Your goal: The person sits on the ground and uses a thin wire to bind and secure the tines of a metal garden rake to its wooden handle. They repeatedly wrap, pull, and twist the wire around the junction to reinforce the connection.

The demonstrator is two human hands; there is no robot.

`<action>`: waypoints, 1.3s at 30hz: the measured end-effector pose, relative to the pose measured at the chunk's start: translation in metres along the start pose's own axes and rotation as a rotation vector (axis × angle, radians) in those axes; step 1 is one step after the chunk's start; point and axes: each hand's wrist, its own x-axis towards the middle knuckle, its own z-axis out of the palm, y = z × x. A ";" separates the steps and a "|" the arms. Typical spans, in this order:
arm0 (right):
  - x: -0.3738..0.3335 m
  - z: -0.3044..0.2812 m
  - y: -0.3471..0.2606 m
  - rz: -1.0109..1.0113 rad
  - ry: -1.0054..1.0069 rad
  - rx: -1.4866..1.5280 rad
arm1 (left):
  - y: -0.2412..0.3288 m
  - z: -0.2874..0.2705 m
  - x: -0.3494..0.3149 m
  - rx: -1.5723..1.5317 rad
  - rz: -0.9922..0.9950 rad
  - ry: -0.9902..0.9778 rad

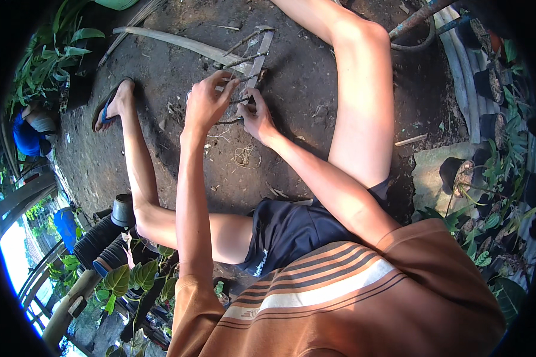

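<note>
A flat pale strip [259, 58] lies on the soil in front of me, crossed by several thin dark sticks [244, 61] like the rungs of a small ladder. My left hand [207, 102] is closed, thumb and fingers pinching at the left end of one thin stick. Close beside it, my right hand [258, 121] is closed with bent fingers at the strip's near end, where the lower sticks meet it. The fingers partly hide that end. Behind the left hand, a long curved piece of pale wood [175, 40] lies on the ground.
My bare legs spread to both sides on the soil [298, 77]; a sandal [105, 113] is on my left foot. Black pots [99, 238] stand at lower left. Potted plants [457, 174] and planks [460, 77] line the right. A metal pipe frame [420, 21] is at upper right.
</note>
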 end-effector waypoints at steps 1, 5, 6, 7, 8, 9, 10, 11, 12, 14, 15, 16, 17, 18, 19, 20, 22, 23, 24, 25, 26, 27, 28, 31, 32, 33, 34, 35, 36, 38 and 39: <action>0.001 0.000 0.001 -0.012 0.008 0.001 | 0.000 0.000 0.000 -0.006 -0.007 0.002; 0.000 0.000 0.006 -0.026 0.019 -0.133 | -0.001 0.001 0.001 -0.053 0.020 0.021; -0.001 0.002 0.007 -0.026 0.039 -0.053 | -0.002 0.003 -0.001 -0.123 -0.027 0.034; -0.002 0.004 0.008 -0.010 0.082 0.008 | -0.004 0.005 -0.002 -0.189 -0.082 0.049; -0.004 0.006 0.008 0.007 0.125 0.069 | -0.006 0.007 -0.003 -0.255 -0.136 0.063; -0.004 0.008 0.009 0.032 0.131 0.075 | -0.009 0.008 -0.004 -0.250 -0.172 0.022; -0.005 0.009 0.009 0.056 0.137 0.079 | -0.010 0.009 -0.003 -0.246 -0.207 -0.020; -0.005 0.010 0.008 0.114 0.174 0.065 | -0.012 0.010 -0.001 -0.227 -0.281 -0.070; -0.004 0.011 0.008 0.071 0.176 -0.003 | -0.013 0.011 -0.003 -0.225 -0.259 -0.052; -0.003 0.009 0.005 0.087 0.213 -0.167 | -0.014 0.012 -0.003 -0.158 -0.200 -0.015; -0.002 0.007 0.003 0.065 0.214 -0.221 | -0.014 0.011 -0.004 -0.121 -0.173 0.010; -0.001 0.003 0.000 0.076 0.192 -0.267 | -0.013 0.012 -0.005 -0.070 -0.204 0.024; 0.000 0.001 -0.003 0.091 0.182 -0.309 | -0.012 0.011 -0.007 -0.058 -0.191 0.042; 0.000 -0.002 -0.007 0.133 0.159 -0.330 | -0.011 0.012 -0.008 -0.050 -0.172 0.064; 0.000 -0.003 -0.011 0.124 0.153 -0.359 | -0.011 0.013 -0.009 -0.038 -0.150 0.095; -0.001 -0.003 -0.015 0.115 0.151 -0.387 | -0.010 0.015 -0.010 -0.065 -0.122 0.145; -0.002 -0.001 -0.024 0.167 0.173 -0.415 | -0.011 0.017 -0.012 -0.021 -0.107 0.173; -0.003 0.000 -0.028 0.185 0.172 -0.409 | -0.012 0.017 -0.013 -0.002 -0.118 0.179; -0.003 0.001 -0.033 0.226 0.175 -0.411 | -0.011 0.019 -0.015 -0.042 -0.066 0.238; -0.002 0.001 -0.038 0.276 0.180 -0.416 | -0.012 0.019 -0.017 -0.047 -0.052 0.261; 0.000 0.000 -0.043 0.387 0.114 -0.328 | -0.011 0.020 -0.020 -0.052 -0.037 0.281; 0.000 -0.003 -0.049 0.398 0.086 -0.269 | -0.010 0.020 -0.023 -0.060 -0.024 0.302; -0.001 -0.005 -0.054 0.407 0.053 -0.212 | -0.009 0.020 -0.026 -0.058 -0.042 0.316; -0.006 -0.011 -0.078 0.195 0.043 -0.299 | 0.001 0.015 -0.034 -0.297 -0.111 0.438; -0.008 -0.011 -0.089 0.030 0.065 -0.436 | 0.003 0.009 -0.035 -0.364 -0.141 0.447; -0.011 -0.009 -0.101 -0.073 0.092 -0.595 | 0.006 0.002 -0.037 -0.431 -0.132 0.493; -0.014 -0.007 -0.115 -0.115 0.077 -0.620 | 0.009 -0.006 -0.038 -0.498 -0.145 0.526; -0.016 -0.002 -0.130 -0.182 0.079 -0.627 | 0.012 -0.015 -0.039 -0.565 -0.117 0.582; -0.018 0.005 -0.145 -0.244 0.087 -0.637 | 0.013 -0.028 -0.039 -0.636 -0.105 0.588; -0.024 0.018 -0.176 -0.322 0.054 -0.581 | 0.018 -0.051 -0.042 -0.760 -0.073 0.672; -0.027 0.026 -0.189 -0.454 0.091 -0.648 | 0.020 -0.063 -0.045 -0.823 -0.051 0.718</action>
